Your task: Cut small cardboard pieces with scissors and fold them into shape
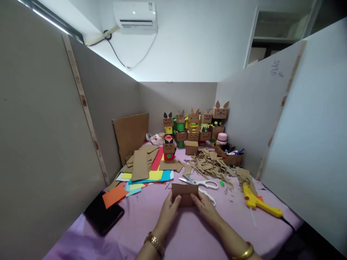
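Note:
A brown cardboard piece [184,191] stands on the pink table cover, held from both sides. My left hand [168,210] grips its left end with fingers curled round it. My right hand [204,206] grips its right end the same way. White-handled scissors [202,183] lie just behind the cardboard, touching neither hand. A yellow glue gun [257,203] lies to the right of my right hand.
Cardboard sheets [141,163] and coloured paper [151,176] are piled at the left, cardboard scraps [210,164] at the right. Several cardboard animal figures [193,126] stand at the back. A black phone [104,216] lies near the left edge. Partition walls [298,119] enclose the table.

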The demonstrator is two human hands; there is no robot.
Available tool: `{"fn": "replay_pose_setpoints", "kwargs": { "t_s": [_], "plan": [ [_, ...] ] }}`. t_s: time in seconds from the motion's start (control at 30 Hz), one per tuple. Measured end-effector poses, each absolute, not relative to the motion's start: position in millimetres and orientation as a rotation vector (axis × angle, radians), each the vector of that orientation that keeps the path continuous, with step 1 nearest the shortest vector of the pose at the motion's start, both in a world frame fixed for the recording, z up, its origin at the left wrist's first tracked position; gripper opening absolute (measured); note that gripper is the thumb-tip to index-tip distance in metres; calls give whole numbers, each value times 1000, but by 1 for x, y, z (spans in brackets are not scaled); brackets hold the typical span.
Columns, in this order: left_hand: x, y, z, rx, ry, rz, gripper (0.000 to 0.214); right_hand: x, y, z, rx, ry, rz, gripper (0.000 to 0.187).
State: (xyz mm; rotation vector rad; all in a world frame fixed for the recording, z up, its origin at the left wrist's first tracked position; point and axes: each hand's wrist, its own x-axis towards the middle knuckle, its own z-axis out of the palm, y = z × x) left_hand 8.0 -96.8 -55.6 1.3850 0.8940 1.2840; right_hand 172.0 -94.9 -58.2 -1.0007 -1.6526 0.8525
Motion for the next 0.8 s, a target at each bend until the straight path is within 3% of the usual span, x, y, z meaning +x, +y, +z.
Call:
{"fn": "replay_pose_setpoints", "kwargs": {
  "t_s": [0.27, 0.47, 0.6, 0.8],
  "plan": [
    [9, -94, -62, 1373, 853, 1292, 42, 172, -94, -59, -1015, -1662, 831, 37],
    [8, -96, -61, 1402, 880, 1313, 31, 172, -100, -55, -996, -1696, 806, 30],
    [6, -102, -54, 1435, 939, 1333, 15, 174, -106, -53, -1068, -1687, 681, 14],
    [8, -102, -49, 1513, 987, 1332, 6, 176, -108, -51, -1020, -1766, 475, 11]
  ]
}}
